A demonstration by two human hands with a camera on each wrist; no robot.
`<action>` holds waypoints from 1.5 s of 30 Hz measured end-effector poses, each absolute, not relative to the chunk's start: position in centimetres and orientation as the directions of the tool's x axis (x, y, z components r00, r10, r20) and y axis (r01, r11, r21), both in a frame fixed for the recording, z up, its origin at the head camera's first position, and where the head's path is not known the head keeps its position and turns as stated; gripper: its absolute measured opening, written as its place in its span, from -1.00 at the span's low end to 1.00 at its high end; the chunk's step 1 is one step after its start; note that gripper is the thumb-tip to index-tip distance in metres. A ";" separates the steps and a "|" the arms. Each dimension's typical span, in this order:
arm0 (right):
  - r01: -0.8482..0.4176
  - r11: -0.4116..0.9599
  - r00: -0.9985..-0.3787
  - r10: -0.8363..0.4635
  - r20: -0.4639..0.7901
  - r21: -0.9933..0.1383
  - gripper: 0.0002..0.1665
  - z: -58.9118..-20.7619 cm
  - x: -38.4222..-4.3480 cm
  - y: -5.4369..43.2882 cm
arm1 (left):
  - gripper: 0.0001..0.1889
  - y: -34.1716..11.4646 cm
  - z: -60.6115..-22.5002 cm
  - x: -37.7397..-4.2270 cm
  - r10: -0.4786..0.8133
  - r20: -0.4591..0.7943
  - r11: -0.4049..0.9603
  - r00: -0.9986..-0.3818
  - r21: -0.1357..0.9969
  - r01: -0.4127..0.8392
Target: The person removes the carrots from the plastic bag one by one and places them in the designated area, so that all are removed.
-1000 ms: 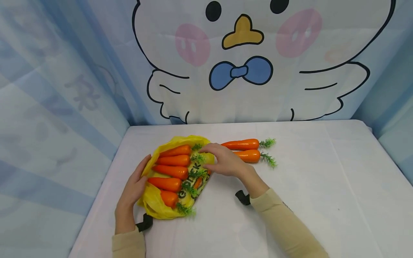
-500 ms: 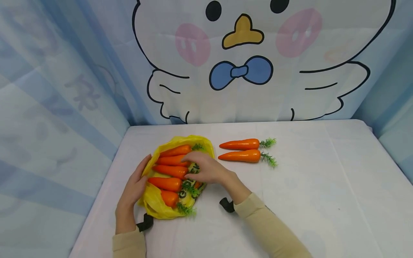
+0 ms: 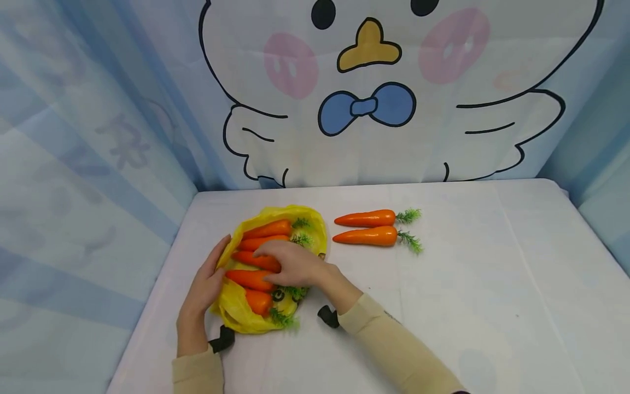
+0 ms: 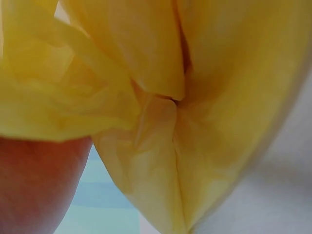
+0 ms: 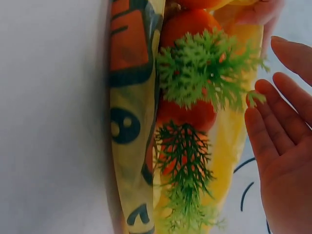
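Five artificial carrots [image 3: 246, 258] lay side by side inside the yellow plastic bag [image 3: 231, 309], and two loose carrots [image 3: 365, 236] lay just right of the bag, apart from it. On the bag's left side the left hand [image 3: 205, 282] gripped the rim, thumb over the edge, presumably keeping the mouth spread and steady. Above the bag's middle the right hand [image 3: 295, 265] held nothing, its fingers parted; whether it touched a carrot could not be told. The right wrist view alone showed those fingers straight beside the green leaves [image 5: 209, 68]; the left wrist view showed the bag's gathered folds, hidden overhead.
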State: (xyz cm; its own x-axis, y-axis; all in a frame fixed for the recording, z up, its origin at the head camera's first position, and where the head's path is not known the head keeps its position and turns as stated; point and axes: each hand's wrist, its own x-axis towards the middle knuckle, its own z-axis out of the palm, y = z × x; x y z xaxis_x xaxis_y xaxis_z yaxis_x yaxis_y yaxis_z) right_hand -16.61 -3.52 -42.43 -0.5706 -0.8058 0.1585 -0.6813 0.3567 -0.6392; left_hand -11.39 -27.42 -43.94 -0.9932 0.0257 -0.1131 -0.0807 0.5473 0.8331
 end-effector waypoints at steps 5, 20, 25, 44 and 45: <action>-0.684 0.362 -0.560 -0.817 0.138 -0.634 -0.51 -42.9 -16.5 -4.2 | -0.28 -27.5 -44.2 -11.4 0.034 -0.084 0.560 -0.996 0.827 -0.051; -0.686 0.425 -0.552 -0.833 0.042 -0.590 -0.52 -43.6 -15.9 -5.2 | -0.28 -27.5 -44.2 -11.4 0.033 -0.088 0.545 -0.996 0.837 -0.056; -0.687 0.480 -0.565 -0.825 -0.014 -0.546 -0.50 -43.5 -15.7 -5.6 | -0.28 -27.5 -44.0 -11.3 0.028 -0.085 0.543 -0.996 0.838 -0.056; -0.690 0.573 -0.603 -0.793 -0.086 -0.442 -0.46 -43.8 -15.3 -5.7 | -0.27 -27.4 -43.8 -11.3 0.010 -0.109 0.543 -0.994 0.836 -0.086; -0.690 0.573 -0.604 -0.793 -0.086 -0.442 -0.45 -43.8 -15.3 -5.7 | -0.27 -27.3 -43.8 -11.3 0.009 -0.111 0.544 -0.994 0.835 -0.089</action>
